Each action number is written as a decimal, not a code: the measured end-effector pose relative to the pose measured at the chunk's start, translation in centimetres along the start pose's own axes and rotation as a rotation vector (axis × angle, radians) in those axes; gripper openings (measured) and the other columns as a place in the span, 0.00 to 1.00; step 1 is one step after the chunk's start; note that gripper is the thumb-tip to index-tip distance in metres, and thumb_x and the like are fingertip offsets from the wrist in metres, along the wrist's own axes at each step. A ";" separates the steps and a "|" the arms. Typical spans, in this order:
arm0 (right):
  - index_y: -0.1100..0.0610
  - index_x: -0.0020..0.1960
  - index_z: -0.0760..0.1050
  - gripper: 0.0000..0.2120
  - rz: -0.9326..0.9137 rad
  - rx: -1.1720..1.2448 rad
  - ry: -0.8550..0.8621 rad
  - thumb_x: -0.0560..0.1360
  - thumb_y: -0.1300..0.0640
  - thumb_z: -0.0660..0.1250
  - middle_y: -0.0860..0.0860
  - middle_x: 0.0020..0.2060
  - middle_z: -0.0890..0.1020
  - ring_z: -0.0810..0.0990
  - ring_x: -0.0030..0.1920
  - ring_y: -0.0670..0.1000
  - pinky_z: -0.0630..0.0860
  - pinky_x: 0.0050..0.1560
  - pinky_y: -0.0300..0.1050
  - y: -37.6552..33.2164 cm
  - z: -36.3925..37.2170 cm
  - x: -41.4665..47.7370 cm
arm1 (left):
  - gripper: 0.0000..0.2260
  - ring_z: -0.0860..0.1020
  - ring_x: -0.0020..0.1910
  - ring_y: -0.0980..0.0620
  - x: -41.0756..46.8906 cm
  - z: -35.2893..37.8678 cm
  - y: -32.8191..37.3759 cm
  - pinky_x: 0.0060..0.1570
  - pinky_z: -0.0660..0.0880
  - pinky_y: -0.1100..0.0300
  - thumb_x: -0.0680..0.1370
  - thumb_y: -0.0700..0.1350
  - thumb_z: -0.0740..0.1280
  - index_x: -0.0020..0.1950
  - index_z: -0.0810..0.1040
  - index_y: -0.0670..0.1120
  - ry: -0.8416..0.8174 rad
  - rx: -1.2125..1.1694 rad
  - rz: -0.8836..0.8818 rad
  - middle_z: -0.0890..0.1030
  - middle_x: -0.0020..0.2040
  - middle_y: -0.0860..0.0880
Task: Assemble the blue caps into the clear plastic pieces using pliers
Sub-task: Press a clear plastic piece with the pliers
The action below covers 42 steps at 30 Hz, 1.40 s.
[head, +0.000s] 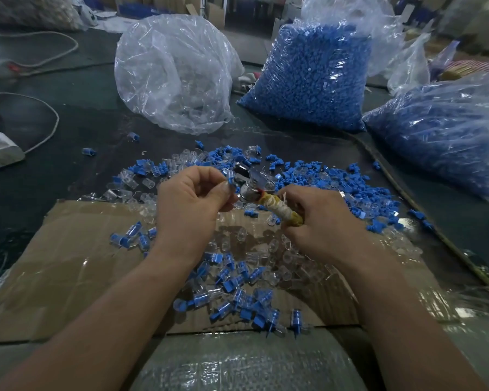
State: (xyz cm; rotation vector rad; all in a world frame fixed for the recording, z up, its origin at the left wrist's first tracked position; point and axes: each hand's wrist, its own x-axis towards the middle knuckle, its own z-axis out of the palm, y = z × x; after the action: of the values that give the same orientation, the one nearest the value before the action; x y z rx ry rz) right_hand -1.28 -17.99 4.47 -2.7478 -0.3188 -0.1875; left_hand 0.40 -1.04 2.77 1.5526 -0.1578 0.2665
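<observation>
1. Left hand (pixel 192 198): the fingers are curled. Thumb and forefinger pinch one small piece (pixel 228 182), clear with some blue showing, at the fingertips.
2. Right hand (pixel 319 221): it is wrapped tight round the cord-bound handles of the pliers (pixel 268 200) and holds nothing else.
3. Tool axis: the pliers' long axis runs from the right hand up and to the left. The metal head ends just beside the left fingertips.
4. Governing relation: the piece lies at the left of the pliers' head, between the two hands and above the cardboard (pixel 68 249). The left hand holds it directly, while the right hand reaches it only through the tool.
5. Limit of view: the head is blurred and partly behind the left thumb. I cannot tell whether the jaws sit round the piece or stand just beside it.
6. Judgement: I read this step as pressing a cap home. The piece should sit square between the jaws before the right hand squeezes, since a tilted piece may slip out.
7. Stock: loose blue caps (pixel 336 179) and clear plastic pieces (pixel 130 190) lie mixed on the table beyond the hands. Joined pieces (pixel 237 280) lie on the cardboard under the wrists.
</observation>
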 end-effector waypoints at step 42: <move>0.54 0.61 0.70 0.33 0.611 -0.044 -0.058 0.62 0.40 0.74 0.51 0.56 0.76 0.69 0.48 0.48 0.66 0.46 0.44 6.5 0.0 0.8 | 0.05 0.70 0.20 0.64 -0.7 -0.3 1.5 0.22 0.66 0.73 0.64 0.47 0.70 0.34 0.79 0.46 -0.440 0.054 -0.151 0.80 0.26 0.52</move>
State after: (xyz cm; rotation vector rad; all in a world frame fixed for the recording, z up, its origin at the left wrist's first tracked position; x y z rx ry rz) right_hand 1.13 -23.74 2.34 -2.7502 0.5152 0.0486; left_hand -0.64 -0.79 4.01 1.6505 -0.3783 -0.1954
